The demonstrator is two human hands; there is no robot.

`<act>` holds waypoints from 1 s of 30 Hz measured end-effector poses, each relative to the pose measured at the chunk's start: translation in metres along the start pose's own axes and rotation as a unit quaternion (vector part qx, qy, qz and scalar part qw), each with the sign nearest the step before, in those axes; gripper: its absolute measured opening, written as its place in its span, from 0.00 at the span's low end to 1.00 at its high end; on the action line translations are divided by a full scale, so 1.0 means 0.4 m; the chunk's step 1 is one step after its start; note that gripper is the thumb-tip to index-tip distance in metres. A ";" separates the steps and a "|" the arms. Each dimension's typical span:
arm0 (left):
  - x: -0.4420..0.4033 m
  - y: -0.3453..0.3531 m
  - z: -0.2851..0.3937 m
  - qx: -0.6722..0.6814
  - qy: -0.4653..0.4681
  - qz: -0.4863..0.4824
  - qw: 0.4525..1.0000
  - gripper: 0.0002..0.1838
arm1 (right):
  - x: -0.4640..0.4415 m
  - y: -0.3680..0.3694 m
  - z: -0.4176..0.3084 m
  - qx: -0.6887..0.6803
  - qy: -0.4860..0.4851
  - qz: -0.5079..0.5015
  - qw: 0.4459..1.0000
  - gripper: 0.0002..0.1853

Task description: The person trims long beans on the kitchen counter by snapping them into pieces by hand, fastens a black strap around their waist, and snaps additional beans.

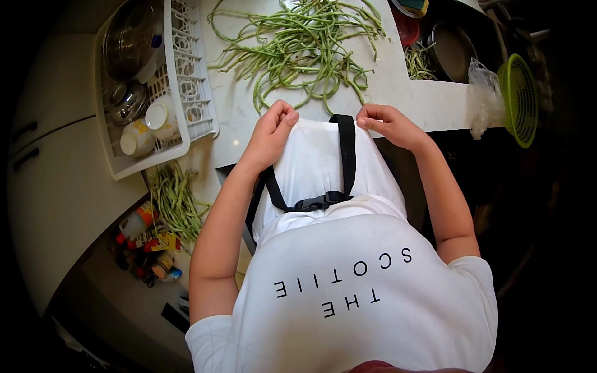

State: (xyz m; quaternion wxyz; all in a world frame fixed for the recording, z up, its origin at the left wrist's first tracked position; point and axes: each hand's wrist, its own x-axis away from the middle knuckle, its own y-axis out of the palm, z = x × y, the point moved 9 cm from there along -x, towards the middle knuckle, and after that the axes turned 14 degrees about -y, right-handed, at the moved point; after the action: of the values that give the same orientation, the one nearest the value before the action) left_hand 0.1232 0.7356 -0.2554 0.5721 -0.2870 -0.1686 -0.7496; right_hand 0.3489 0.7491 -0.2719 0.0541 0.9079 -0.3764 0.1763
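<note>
Head view: left hand (268, 135) at 11 o'clock and right hand (393, 126) at 2, both pinching the far edge of white cloth (305, 155), stretched about dead centre. Black strap (347, 155) crosses it. Green beans (305, 59) on counter (233, 127) at 12, dish rack (189, 81) at 10.

Counter (429, 99): passage for your left hand (272, 133) between rack (176, 74) and beans (301, 40); passage for your right hand (395, 126) along the near edge before the sink (466, 15). Obstacles: beans sprawled mid-counter, tips nearing your near edge; plastic bag (485, 93) and green basket (511, 93), right end.
</note>
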 end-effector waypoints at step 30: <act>0.103 0.058 -0.063 -0.221 -0.039 0.012 0.975 0.12 | 0.011 -0.007 0.056 0.133 0.046 -0.008 0.990 0.12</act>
State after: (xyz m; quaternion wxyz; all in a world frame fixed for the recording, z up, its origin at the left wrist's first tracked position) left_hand 0.1317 0.6827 -0.2512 0.4963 -0.4370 -0.0177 -0.7499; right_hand 0.3600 0.7430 -0.2913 -0.0479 0.9011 -0.3392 0.2659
